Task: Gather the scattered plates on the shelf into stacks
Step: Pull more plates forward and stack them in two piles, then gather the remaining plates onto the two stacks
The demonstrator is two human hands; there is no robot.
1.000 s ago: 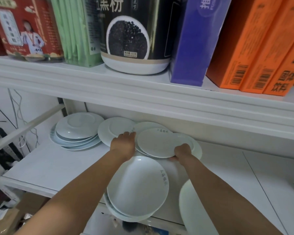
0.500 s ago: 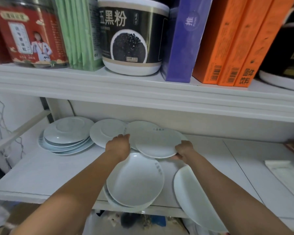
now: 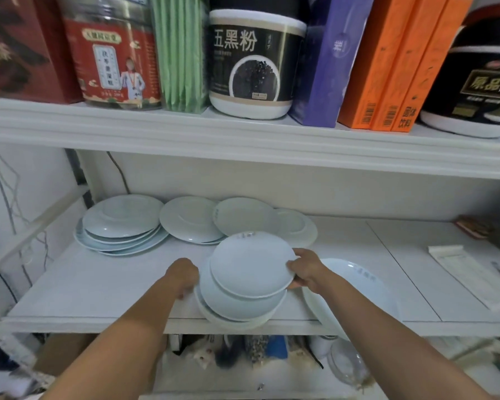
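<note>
Pale blue-white plates lie on the white lower shelf [image 3: 98, 287]. My right hand [image 3: 306, 269] grips the right rim of a small plate [image 3: 250, 265] that sits on top of the front stack [image 3: 237, 307] at the shelf's front edge. My left hand [image 3: 184, 277] rests curled against the left side of that stack. A larger plate [image 3: 355, 287] lies to the right, partly under my right arm. At the back are a stack of several plates [image 3: 122, 226] on the left and three overlapping single plates [image 3: 189, 219] [image 3: 243, 216] [image 3: 298, 226].
The upper shelf [image 3: 243, 140] hangs low over the plates and carries tins, a black-and-white canister [image 3: 254, 62] and orange boxes [image 3: 387, 62]. A flat white packet [image 3: 468, 272] lies at the lower shelf's right. Clutter sits below the shelf.
The small plate came forward from the back group and now sits on the front stack. Both hands drew back toward the front edge with it. The camera tilted up and right.
</note>
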